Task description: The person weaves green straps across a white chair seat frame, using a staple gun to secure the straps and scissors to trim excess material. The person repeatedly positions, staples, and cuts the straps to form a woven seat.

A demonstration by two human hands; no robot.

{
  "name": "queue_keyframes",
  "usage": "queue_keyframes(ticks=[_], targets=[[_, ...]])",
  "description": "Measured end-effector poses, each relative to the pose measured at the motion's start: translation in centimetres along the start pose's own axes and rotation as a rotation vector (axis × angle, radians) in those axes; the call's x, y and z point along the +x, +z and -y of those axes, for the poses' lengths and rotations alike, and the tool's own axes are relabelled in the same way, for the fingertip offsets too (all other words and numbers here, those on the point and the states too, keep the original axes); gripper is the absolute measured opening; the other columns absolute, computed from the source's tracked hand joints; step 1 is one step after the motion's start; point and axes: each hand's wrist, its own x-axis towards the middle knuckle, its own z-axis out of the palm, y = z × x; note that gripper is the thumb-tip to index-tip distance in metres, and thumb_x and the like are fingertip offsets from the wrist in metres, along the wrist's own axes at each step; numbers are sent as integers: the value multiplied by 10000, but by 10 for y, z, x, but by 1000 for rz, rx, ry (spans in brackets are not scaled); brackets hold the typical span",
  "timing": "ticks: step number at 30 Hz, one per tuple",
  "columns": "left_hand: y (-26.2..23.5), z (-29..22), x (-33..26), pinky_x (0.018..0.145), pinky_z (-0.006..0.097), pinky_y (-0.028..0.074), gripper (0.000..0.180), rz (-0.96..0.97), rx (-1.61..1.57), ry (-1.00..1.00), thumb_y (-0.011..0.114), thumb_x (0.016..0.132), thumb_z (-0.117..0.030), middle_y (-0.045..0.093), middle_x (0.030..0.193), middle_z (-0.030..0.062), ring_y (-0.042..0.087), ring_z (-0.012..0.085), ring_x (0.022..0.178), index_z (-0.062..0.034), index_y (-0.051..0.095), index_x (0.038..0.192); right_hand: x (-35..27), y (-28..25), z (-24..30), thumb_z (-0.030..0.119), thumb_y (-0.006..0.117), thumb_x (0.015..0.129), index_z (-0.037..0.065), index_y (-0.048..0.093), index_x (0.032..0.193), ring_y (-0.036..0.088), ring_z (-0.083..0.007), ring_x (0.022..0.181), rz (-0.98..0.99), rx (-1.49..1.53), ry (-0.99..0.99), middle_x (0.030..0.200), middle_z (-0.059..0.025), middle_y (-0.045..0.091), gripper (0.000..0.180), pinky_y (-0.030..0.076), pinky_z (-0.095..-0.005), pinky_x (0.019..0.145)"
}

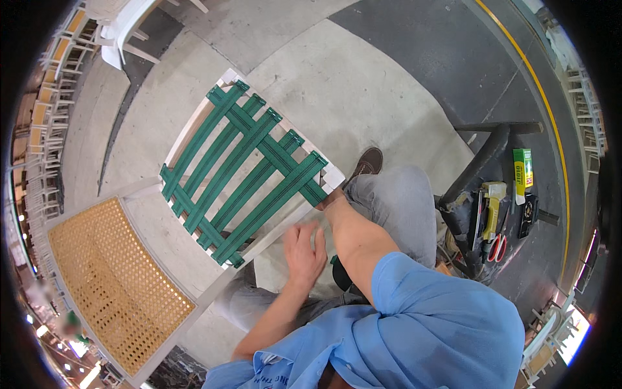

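A pale wooden chair frame (264, 235) lies tilted in front of me, its seat crossed by woven green webbing straps (249, 144). Stapled-looking strap ends line the seat rail farthest from the cane back (116, 279). At the nearest seat corner is my right hand (329, 200), touching the frame beside a crosswise strap's end; its fingers are hidden behind the corner. My left hand (303, 254) hovers by the near side rail, fingers stretched and apart, holding nothing. Between my legs, a dark thing with a green edge (341, 275) is partly covered by my right arm.
On a dark stand (476, 178) at the right are a yellow staple gun (494, 211), red-handled scissors (497, 248), a green and yellow box (522, 170) and a black case (528, 215). White chairs (133, 29) stand at upper left, with rows along the left edge.
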Motion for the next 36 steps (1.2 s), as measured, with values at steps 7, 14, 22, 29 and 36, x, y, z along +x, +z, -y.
queue_keyframes(ticks=[7, 14, 22, 29, 36], targets=[[78, 61, -6, 532, 335, 458, 441, 219, -1765, -1770, 428, 1089, -430, 647, 706, 23, 533, 196, 520, -60, 664, 1042, 14, -6, 14, 382, 506, 1018, 75, 639, 1206, 698, -331, 973, -17, -82, -17, 1171, -120, 685, 384, 549, -589, 887], [119, 99, 13, 515, 337, 466, 370, 397, -2454, -1467, 530, 981, -417, 707, 780, 40, 617, 192, 591, -87, 683, 1045, 35, -14, 18, 378, 517, 1019, 67, 641, 1223, 698, -329, 981, -45, -124, -57, 1170, -125, 689, 393, 547, -573, 889], [136, 102, 47, 664, 376, 599, 268, -31, -2054, -1935, 588, 968, -308, 752, 957, 75, 713, 252, 762, -77, 703, 1044, 52, -22, 29, 373, 530, 1020, 57, 643, 1243, 698, -327, 991, -77, -216, -102, 1169, -130, 693, 403, 545, -554, 891], [163, 98, 50, 682, 382, 603, 262, -24, -2347, -1615, 588, 968, -281, 754, 987, 85, 717, 249, 810, -64, 704, 1060, 31, -30, 35, 369, 542, 1021, 49, 645, 1261, 698, -325, 1000, -52, -380, -117, 1168, -135, 696, 413, 543, -537, 893], [178, 111, 64, 699, 387, 607, 258, -175, -2455, -1395, 589, 968, -254, 755, 1017, 96, 721, 246, 858, -51, 706, 1076, -52, -19, 23, 365, 554, 1022, 40, 647, 1278, 698, -322, 1009, -68, -864, -91, 1166, -140, 699, 424, 541, -520, 895]])
